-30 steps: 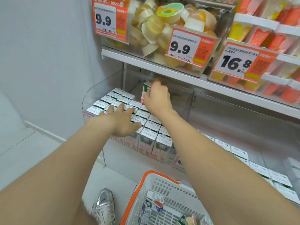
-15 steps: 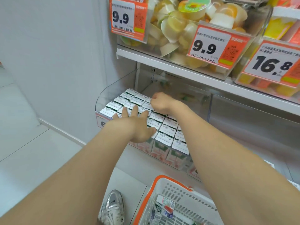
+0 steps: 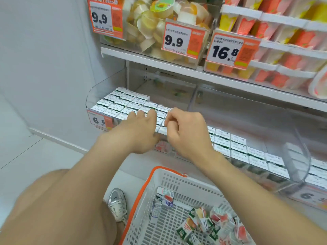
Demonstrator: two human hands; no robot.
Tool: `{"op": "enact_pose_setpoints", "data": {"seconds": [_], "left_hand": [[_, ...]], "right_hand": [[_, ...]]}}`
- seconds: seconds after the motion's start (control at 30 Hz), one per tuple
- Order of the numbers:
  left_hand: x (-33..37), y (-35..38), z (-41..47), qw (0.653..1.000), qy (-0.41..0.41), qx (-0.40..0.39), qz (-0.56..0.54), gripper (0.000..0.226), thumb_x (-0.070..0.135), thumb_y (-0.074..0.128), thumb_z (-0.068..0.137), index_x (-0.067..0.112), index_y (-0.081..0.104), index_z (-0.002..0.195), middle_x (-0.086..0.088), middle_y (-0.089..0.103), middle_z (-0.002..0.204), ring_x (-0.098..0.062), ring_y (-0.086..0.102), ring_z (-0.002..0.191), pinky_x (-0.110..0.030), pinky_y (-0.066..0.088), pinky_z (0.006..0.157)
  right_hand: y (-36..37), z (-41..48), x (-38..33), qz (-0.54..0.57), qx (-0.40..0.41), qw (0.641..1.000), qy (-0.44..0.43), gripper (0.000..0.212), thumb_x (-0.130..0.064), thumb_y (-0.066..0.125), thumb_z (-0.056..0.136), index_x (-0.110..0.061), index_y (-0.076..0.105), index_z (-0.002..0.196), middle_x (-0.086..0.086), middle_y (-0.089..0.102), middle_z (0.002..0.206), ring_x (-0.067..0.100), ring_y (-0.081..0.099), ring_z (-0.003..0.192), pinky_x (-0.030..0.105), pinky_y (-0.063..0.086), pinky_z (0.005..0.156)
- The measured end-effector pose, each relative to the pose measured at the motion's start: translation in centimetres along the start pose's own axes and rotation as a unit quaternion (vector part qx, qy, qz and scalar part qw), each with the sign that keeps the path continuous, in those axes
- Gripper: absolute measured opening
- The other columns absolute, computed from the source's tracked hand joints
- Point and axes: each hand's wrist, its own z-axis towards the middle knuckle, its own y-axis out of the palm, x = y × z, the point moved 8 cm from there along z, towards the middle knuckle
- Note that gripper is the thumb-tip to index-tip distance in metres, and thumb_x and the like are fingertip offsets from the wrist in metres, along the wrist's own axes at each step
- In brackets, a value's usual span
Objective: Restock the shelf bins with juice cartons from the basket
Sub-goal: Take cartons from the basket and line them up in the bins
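- Reaches with both arms into the left shelf bin [image 3: 99, 89], a clear-walled one packed with rows of juice cartons [image 3: 122, 101] standing upright, white tops showing.
- Lays the left hand [image 3: 139, 129] flat on the carton tops near the bin's front, fingers straight and relaxed, gripping nothing.
- Holds the right hand [image 3: 187, 133] just beside the left, over the bin's front right corner, fingers curled inward onto the carton tops; cannot tell whether pinching a carton or merely clenched.
- To the right, in the neighbouring bin [image 3: 299, 152], more white-topped cartons [image 3: 238, 151] in tidy rows.
- Stands over a white basket [image 3: 178, 184] with an orange rim, below the hands; inside, loose cartons [image 3: 198, 223] lying jumbled toward its right side, a few more near its left wall.
- On the left bin's front, an orange-and-white price tag [image 3: 98, 120] beginning with 6, partly hidden by the left forearm.
- On the shelf above, a clear tub of jelly cups [image 3: 159, 20] with tags reading 9.9, and beside it a 16.8 tag [image 3: 228, 50].
- Left of the basket, a silver shoe [image 3: 117, 204] on the pale floor.
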Motion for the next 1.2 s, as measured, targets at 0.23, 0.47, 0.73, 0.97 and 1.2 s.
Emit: {"op": "enact_pose_setpoints", "data": {"seconds": [0.23, 0.47, 0.73, 0.97, 1.2], "left_hand": [[7.0, 12.9, -2.3, 0.961, 0.12, -0.225, 0.103, 0.023, 0.023, 0.05, 0.107, 0.009, 0.059, 0.123, -0.01, 0.065, 0.118, -0.033, 0.063, 0.109, -0.034, 0.048, 0.082], [6.2, 25.0, -0.8, 0.966, 0.065, -0.207, 0.137, 0.011, 0.001, 0.049, 0.099, 0.008, 0.053, 0.107, -0.009, 0.052, 0.096, -0.03, 0.058, 0.088, -0.039, 0.045, 0.075], [1.9, 35.9, 0.9, 0.98, -0.067, -0.175, 0.061, 0.022, 0.019, 0.05, 0.101, 0.013, 0.062, 0.118, -0.007, 0.065, 0.12, -0.028, 0.063, 0.115, -0.037, 0.049, 0.099], [0.5, 40.5, 2.7, 0.983, -0.088, -0.164, -0.009, 0.066, 0.005, 0.06, 0.093, 0.017, 0.034, 0.152, -0.014, 0.046, 0.142, -0.03, 0.058, 0.122, -0.037, 0.049, 0.089], [-0.4, 44.4, 2.5, 0.978, -0.104, -0.18, -0.02, 0.035, 0.015, 0.065, 0.098, 0.011, 0.053, 0.131, -0.015, 0.045, 0.147, -0.032, 0.065, 0.113, -0.042, 0.054, 0.088]], "right_hand": [[5.2, -14.8, 7.9, 0.014, -0.331, 0.939, 0.088, 0.031, -0.007, 0.049, 0.085, -0.018, 0.075, 0.099, -0.006, 0.067, 0.072, 0.011, 0.056, 0.061, 0.033, 0.051, 0.063], [10.4, -27.6, 19.3, -0.052, -0.487, 0.831, 0.262, 0.029, -0.012, 0.05, 0.101, -0.013, 0.067, 0.126, 0.013, 0.066, 0.118, 0.028, 0.064, 0.096, 0.041, 0.056, 0.085], [17.4, -30.0, 22.3, -0.108, -0.51, 0.815, 0.252, 0.019, -0.007, 0.048, 0.098, -0.014, 0.062, 0.108, 0.014, 0.067, 0.119, 0.031, 0.065, 0.102, 0.046, 0.056, 0.091], [24.8, -27.1, 20.6, -0.058, -0.455, 0.873, 0.166, 0.08, 0.008, 0.053, 0.094, -0.018, 0.025, 0.164, 0.008, 0.02, 0.173, 0.029, 0.022, 0.158, 0.051, 0.027, 0.126], [28.3, -28.9, 21.5, -0.126, -0.459, 0.87, 0.131, 0.111, 0.009, 0.064, 0.082, -0.026, 0.001, 0.167, 0.009, 0.018, 0.166, 0.041, 0.027, 0.141, 0.053, 0.034, 0.115]]}}
